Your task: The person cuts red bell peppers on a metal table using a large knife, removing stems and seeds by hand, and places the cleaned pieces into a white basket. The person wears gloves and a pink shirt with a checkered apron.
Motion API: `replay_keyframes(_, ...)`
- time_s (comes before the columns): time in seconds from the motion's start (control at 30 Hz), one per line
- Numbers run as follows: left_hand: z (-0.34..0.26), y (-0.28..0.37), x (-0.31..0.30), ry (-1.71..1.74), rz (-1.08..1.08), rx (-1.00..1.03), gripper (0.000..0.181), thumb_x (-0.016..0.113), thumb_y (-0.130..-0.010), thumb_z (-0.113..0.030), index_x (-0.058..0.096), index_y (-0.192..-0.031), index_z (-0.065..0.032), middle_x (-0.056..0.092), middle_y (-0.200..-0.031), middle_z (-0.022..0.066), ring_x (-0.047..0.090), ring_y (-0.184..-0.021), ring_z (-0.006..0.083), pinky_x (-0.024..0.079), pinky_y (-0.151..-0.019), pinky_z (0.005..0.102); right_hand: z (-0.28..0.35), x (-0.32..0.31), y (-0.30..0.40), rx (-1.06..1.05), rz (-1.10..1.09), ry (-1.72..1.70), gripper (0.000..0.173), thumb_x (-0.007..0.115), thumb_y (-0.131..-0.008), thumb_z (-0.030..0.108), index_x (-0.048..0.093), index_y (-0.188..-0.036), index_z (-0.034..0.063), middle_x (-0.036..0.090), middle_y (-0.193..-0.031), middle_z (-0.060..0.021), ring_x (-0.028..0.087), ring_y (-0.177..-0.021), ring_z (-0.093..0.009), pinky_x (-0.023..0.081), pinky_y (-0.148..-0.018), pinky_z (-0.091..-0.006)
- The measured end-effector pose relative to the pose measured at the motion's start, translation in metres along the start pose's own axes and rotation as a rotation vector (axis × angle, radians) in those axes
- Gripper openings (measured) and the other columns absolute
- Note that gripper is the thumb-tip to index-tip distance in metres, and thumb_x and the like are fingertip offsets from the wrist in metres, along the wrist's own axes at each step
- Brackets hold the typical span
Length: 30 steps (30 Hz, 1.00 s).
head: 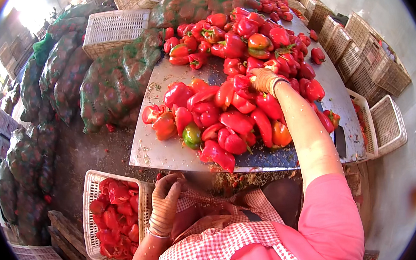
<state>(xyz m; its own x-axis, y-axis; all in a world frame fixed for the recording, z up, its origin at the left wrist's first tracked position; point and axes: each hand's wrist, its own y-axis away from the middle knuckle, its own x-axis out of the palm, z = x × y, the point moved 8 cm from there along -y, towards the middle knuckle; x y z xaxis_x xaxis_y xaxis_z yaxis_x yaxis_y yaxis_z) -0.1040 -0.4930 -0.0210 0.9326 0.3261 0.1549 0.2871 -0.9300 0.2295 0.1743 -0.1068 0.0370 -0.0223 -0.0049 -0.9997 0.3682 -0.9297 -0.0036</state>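
My right hand (263,80), in a tan work glove, reaches into a heap of red bell peppers (242,121) on a metal-topped table (143,150). Its fingertips are hidden among the peppers, so a grip cannot be made out. My left hand (163,204), gloved too, hovers over my lap below the table's near edge, fingers loosely bent and nothing seen in them. Beside it stands a white plastic crate (89,214) holding opened red pepper pieces (117,216). One green-and-red pepper (192,136) lies at the front of the heap.
Green mesh sacks of peppers (122,81) crowd the left side, with a white crate (115,28) among them. More crates (365,60) are stacked along the right wall. A dark flat object (340,142) rests near the table's right corner. Wooden bars (68,235) run at lower left.
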Motion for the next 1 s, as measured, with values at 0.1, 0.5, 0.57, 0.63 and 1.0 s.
replay_keyframes(0.1, -0.001, -0.014, -0.01, 0.052, -0.064, -0.075, 0.026, 0.057, -0.092, -0.013, 0.057, -0.114, 0.0014, 0.066, -0.097, 0.0065, 0.063, -0.082, 0.0128, 0.052, -0.071, 0.0252, 0.017, -0.012, -0.009, 0.051, -0.007, -0.082, 0.029, 0.063, -0.073, 0.023, 0.071, -0.095, 0.0061, 0.067, -0.092, -0.0235, 0.065, -0.094, -0.037, 0.051, -0.085, -0.0412)
replay_keyframes(0.5, -0.068, -0.056, 0.072, 0.203, 0.303, 0.22, 0.083, 0.071, -0.084, -0.015, 0.018, -0.147, -0.0033, 0.042, -0.134, 0.017, 0.056, -0.108, 0.0212, 0.05, -0.087, 0.0324, 0.085, -0.152, 0.112, -0.054, -0.448, -0.493, 0.041, 0.076, -0.066, 0.027, 0.066, -0.099, 0.0055, 0.068, -0.091, -0.0205, 0.067, -0.088, -0.032, 0.052, -0.08, -0.0388)
replay_keyframes(0.57, -0.081, -0.057, 0.085, 0.284, 0.32, 0.176, 0.092, 0.075, -0.081, -0.017, 0.014, -0.148, -0.0034, 0.037, -0.139, 0.0178, 0.056, -0.109, 0.0228, 0.053, -0.085, 0.0332, 0.108, -0.151, 0.133, -0.137, -0.471, -0.517, 0.039, 0.076, -0.067, 0.026, 0.065, -0.1, 0.0059, 0.068, -0.09, -0.0197, 0.067, -0.086, -0.032, 0.053, -0.078, -0.039)
replay_keyframes(0.63, -0.091, -0.055, 0.1, 0.282, 0.396, 0.209, 0.093, 0.076, -0.08, -0.017, 0.015, -0.148, -0.0034, 0.046, -0.132, 0.0161, 0.059, -0.105, 0.021, 0.055, -0.077, 0.0316, 0.129, -0.146, 0.154, -0.169, -0.459, -0.536, 0.04, 0.075, -0.069, 0.025, 0.064, -0.102, 0.0056, 0.067, -0.096, -0.0196, 0.065, -0.093, -0.033, 0.051, -0.083, -0.0403)
replay_keyframes(1.0, -0.083, -0.055, 0.068, -0.325, -0.047, 0.566, 0.029, 0.069, -0.079, -0.009, 0.06, -0.106, -0.0054, 0.066, -0.084, 0.0117, 0.064, -0.075, 0.0198, 0.051, -0.07, 0.0298, 0.178, -0.064, 0.18, -0.432, 0.045, -0.947, 0.057, 0.076, -0.071, 0.016, 0.057, -0.123, 0.0033, 0.065, -0.108, -0.0113, 0.06, -0.102, -0.02, 0.047, -0.09, -0.0332)
